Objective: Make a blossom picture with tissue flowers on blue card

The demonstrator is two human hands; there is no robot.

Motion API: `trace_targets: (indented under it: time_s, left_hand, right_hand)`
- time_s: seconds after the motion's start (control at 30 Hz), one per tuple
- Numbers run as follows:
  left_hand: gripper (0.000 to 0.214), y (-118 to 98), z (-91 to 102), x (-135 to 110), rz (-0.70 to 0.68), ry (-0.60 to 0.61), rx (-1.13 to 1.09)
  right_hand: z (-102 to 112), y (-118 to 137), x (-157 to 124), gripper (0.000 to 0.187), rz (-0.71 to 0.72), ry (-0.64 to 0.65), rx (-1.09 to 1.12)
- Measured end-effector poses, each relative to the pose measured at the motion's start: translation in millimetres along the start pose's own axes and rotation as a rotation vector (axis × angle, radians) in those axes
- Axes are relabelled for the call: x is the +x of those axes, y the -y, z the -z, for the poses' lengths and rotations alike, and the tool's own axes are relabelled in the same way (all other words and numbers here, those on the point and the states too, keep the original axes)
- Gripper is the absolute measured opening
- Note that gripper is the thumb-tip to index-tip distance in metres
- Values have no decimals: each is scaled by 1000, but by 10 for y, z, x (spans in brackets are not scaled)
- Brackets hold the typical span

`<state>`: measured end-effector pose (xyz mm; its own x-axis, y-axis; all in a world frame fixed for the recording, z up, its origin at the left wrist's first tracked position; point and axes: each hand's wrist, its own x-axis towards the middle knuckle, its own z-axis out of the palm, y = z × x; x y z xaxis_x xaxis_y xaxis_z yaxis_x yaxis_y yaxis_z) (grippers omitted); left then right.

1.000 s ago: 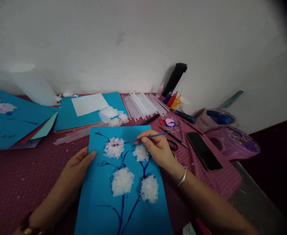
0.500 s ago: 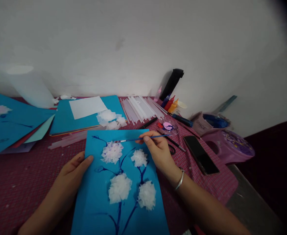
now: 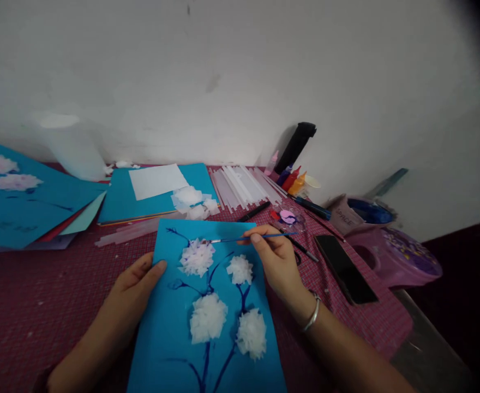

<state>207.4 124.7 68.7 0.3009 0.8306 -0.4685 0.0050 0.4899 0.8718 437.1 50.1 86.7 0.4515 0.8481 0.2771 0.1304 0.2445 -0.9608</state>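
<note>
A blue card [image 3: 170, 333] lies tilted in front of me, with dark blue painted stems and several white ruffled paper flowers. My left hand [image 3: 139, 281] grips its left edge, thumb on top and fingers partly hidden beneath. Between the fingertips of my right hand [image 3: 276, 262] is a slim paintbrush [image 3: 232, 239], pointing left. The brush tip is at the upper edge of the top-left paper flower [image 3: 197, 257], which has purple-pink tints. The other flowers, such as the middle one [image 3: 208, 317], look plain white.
Right of the card lie a paint palette [image 3: 288, 217], a black pen [image 3: 305, 248] and a phone [image 3: 345, 269]. Paint bottles [image 3: 294, 179] stand by the wall. Paper strips [image 3: 242, 185], blue sheets [image 3: 117, 191] and a painted card [image 3: 60, 191] lie behind. A pink container [image 3: 403, 256] sits far right.
The whole view has shifted slightly, so everything appears a little further right. Both hands keep their holds, and the brush tip stays at the top-left flower.
</note>
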Motion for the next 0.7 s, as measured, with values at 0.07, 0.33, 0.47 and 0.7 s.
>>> trace_targets:
  time_s: [0.07, 0.33, 0.47, 0.7]
  left_hand:
    - [41, 7, 2, -10, -2, 21, 2]
    - [43, 24, 3, -7, -49, 51, 15]
    - [42, 18, 10, -21, -39, 54, 34]
    - [36, 32, 26, -3, -30, 31, 19]
  right_hand:
    - [-17, 8, -30, 14, 6, 30, -2]
    - [-52, -1, -44, 13, -4, 88, -54]
    - [-68, -5, -66, 12, 4, 120, -57]
    - [-20, 43, -56, 13, 23, 87, -62]
